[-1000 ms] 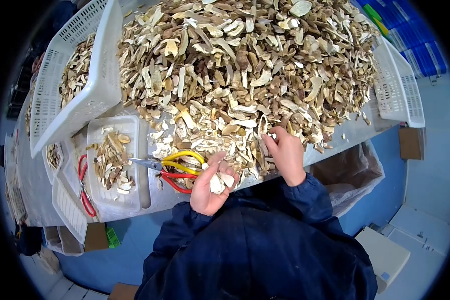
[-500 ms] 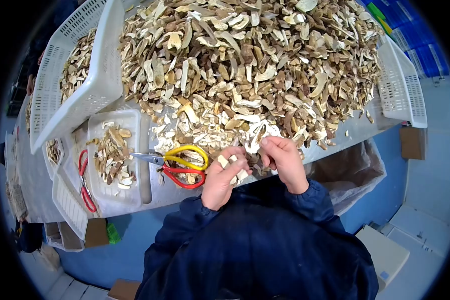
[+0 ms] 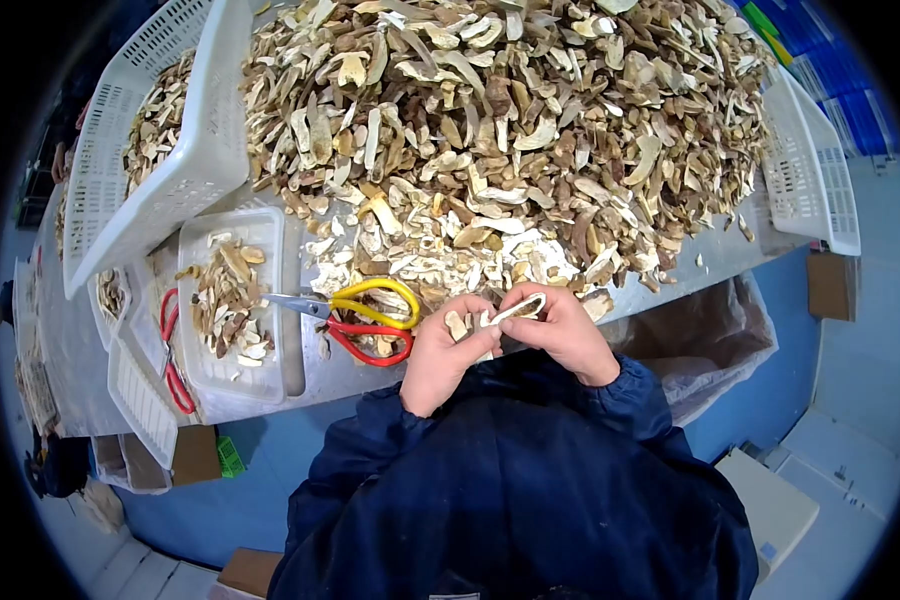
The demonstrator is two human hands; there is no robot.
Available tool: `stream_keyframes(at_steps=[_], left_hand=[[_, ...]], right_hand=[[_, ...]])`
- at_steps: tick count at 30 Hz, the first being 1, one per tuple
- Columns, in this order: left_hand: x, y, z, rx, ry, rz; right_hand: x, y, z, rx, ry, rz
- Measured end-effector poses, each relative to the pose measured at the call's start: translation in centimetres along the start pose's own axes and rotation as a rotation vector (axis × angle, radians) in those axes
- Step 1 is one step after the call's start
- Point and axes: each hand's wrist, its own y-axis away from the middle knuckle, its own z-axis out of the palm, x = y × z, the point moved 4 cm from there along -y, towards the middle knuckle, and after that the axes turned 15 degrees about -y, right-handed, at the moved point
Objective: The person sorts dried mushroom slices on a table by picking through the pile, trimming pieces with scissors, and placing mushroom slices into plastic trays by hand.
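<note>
My left hand [image 3: 444,352] is closed around several pale mushroom slices [image 3: 458,324] that poke out between thumb and fingers. Close beside it, my right hand [image 3: 567,337] pinches one white-edged mushroom slice [image 3: 522,310] with a darker middle. The two hands almost meet at the table's front edge. Beyond them rises a big heap of dried mushroom slices [image 3: 510,130], with paler pieces at its near side. Scissors with one yellow and one red handle [image 3: 375,320] lie just left of my left hand, their blades pointing left.
A clear shallow tray [image 3: 275,385] holding slices lies at the left, with red-handled scissors [image 3: 173,350] beside it. White perforated baskets stand at left [image 3: 220,120] and right [image 3: 820,180]. A lined bin [image 3: 715,350] sits below the table's right front.
My right hand has drawn back from the heap's near edge toward my left hand, bringing a mushroom slice between its fingers. My left hand keeps its slices. The view has shifted slightly.
</note>
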Motion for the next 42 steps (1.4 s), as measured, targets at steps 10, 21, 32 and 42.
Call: stream_keyframes(at_steps=[10, 21, 32, 42], left_hand=[[0.0, 0.1, -0.5, -0.06, 0.15, -0.105], [-0.1, 0.0, -1.2, -0.039, 0.168, -0.096], [0.1, -0.6, -2.0, -0.005, 0.587, -0.095], [0.7, -0.1, -1.3, 0.119, 0.654, -0.154]], right_hand=[[0.9, -0.7, -0.4, -0.129, -0.178, 0.12], [1.2, -1.7, -0.1, -0.135, -0.243, 0.117], [-2.7, -4.3, -2.3, 0.48, 1.002, -0.643], [-3.5, -2.1, 1.0, 0.089, 0.725, -0.234]])
